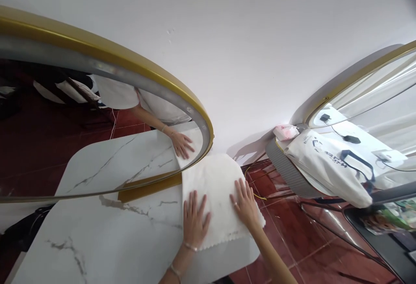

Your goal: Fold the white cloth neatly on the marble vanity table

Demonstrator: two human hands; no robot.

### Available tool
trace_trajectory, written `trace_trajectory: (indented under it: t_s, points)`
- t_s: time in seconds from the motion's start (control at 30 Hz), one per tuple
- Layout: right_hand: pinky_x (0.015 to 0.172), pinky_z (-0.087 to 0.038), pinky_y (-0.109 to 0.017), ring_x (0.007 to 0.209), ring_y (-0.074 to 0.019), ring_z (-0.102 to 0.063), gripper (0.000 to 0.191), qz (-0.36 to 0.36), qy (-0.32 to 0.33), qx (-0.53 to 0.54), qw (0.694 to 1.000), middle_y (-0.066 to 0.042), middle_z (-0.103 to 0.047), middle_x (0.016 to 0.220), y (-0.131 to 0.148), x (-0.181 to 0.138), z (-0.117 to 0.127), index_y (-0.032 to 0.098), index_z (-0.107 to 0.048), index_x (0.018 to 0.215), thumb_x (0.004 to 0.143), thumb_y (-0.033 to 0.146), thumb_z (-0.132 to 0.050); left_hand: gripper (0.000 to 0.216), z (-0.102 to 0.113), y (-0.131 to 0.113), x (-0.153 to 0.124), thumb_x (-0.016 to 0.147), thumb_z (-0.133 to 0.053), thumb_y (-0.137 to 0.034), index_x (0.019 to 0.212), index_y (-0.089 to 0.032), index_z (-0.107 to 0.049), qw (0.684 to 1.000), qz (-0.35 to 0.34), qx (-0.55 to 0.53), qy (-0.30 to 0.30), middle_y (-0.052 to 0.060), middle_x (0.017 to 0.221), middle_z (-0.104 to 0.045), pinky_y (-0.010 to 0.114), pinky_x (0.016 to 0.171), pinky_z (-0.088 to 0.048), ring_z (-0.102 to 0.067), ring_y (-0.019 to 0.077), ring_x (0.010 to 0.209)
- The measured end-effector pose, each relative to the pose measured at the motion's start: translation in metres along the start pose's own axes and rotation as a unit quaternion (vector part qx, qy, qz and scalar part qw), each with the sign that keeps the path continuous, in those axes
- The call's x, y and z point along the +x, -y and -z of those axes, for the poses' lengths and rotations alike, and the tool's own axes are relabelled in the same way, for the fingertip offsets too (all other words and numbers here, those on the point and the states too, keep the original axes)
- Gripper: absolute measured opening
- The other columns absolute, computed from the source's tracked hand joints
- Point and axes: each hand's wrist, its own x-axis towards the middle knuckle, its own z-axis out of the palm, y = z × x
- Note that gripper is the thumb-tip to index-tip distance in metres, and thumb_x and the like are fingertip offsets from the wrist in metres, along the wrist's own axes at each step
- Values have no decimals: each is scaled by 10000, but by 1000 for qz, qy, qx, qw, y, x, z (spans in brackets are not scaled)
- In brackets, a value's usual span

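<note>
A white cloth (221,201) with a scalloped near edge lies spread over the right end of the marble-patterned table (130,236). My left hand (196,221) rests flat on the cloth's left side, fingers spread, with bracelets at the wrist. On its right side lies my right hand (245,206), also flat with fingers apart and a ring on one finger. Both palms press on the cloth and neither hand grips it. The cloth's far end reaches the wall, beside the gold rim of the mirror.
A large round gold-framed mirror (156,74) stands at the table's back and reflects one hand. To the right, a second table (292,175) holds a white printed cloth bag (325,158) and a pink tissue pack (286,132). A dark chair (373,227) stands nearer, on red floor tiles (286,232).
</note>
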Motion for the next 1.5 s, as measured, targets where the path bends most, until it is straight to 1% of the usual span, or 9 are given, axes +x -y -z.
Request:
trace_trajectory:
  t_s: [0.2, 0.5, 0.6, 0.73, 0.93, 1.1, 1.27, 1.4, 1.5]
  points:
    - [1120, -242, -511, 1453, -334, -105, 737, 35, 31, -31, 998, -51, -113, 1593, 13, -75, 15, 312, -179, 1517, 893, 615, -430, 667, 9, -1, -75, 869, -497, -415, 1486, -328, -260, 1000, -5, 20, 1, 61, 1567, -252, 533, 1127, -272, -205, 302, 1446]
    - [1122, -221, -511, 1445, -337, -123, 629, -1, 66, -40, 997, -74, -195, 1576, 2, 40, -6, 292, -328, 1474, 917, 566, -433, 583, -7, 15, 44, 876, -516, -422, 1429, -276, -405, 1000, 3, -3, 27, 117, 1564, -239, 549, 1136, -233, -204, 337, 1440]
    - [1108, -263, -485, 1396, -315, -250, 548, -4, 27, -22, 999, -107, -332, 1512, 2, 49, -5, 247, -430, 1422, 938, 506, -434, 575, -7, 17, 58, 877, -522, -424, 1423, -279, -414, 1000, 4, -8, 27, 112, 1566, -237, 552, 1140, -221, -208, 338, 1439]
    - [1081, -318, -449, 1302, -279, -375, 447, -9, -11, -3, 1000, -109, -476, 1391, 8, 5, 1, 226, -535, 1333, 965, 436, -391, 582, -3, 16, 29, 895, -494, -428, 1444, -280, -372, 1000, -13, -3, -1, 102, 1568, -237, 552, 1146, -202, -184, 318, 1449]
    - [1113, -238, -525, 1441, -318, -170, 648, 62, -6, -14, 998, -66, -216, 1569, 28, -86, 2, 310, -270, 1493, 909, 540, -428, 596, 10, 21, -50, 894, -491, -419, 1458, -298, -341, 1000, -14, 16, -17, 94, 1570, -234, 530, 1144, -228, -198, 301, 1448]
    - [1099, -269, -532, 1429, -321, -218, 652, 73, -26, -10, 997, -95, -247, 1556, 43, -109, 4, 300, -306, 1483, 897, 542, -458, 572, 9, 26, -84, 874, -505, -337, 1433, -293, -390, 999, 27, 18, -26, 99, 1557, -273, 565, 1113, -279, -226, 321, 1436]
    - [1108, -302, -507, 1386, -298, -323, 525, 52, -32, 9, 998, -89, -404, 1469, 43, -91, 6, 302, -507, 1360, 908, 561, -450, 485, 9, -6, -13, 901, -441, -226, 1384, -263, -451, 999, 2, -40, -35, 105, 1564, -243, 566, 1122, -271, -159, 308, 1456]
    - [1095, -310, -525, 1424, -322, -235, 628, 50, -15, -10, 999, -98, -275, 1544, 47, -80, 5, 304, -357, 1461, 903, 581, -442, 482, -3, -34, 66, 890, -510, -309, 1371, -306, -466, 991, -94, -91, 14, 83, 1587, -183, 542, 1133, -266, -158, 308, 1456]
    - [1097, -278, -557, 1440, -335, -169, 660, 46, 0, -26, 999, -96, -197, 1572, 54, -81, 5, 322, -248, 1498, 911, 561, -429, 494, -17, -34, 87, 883, -522, -346, 1373, -322, -464, 991, -93, -90, 33, 78, 1568, -251, 548, 1152, -212, -227, 276, 1440]
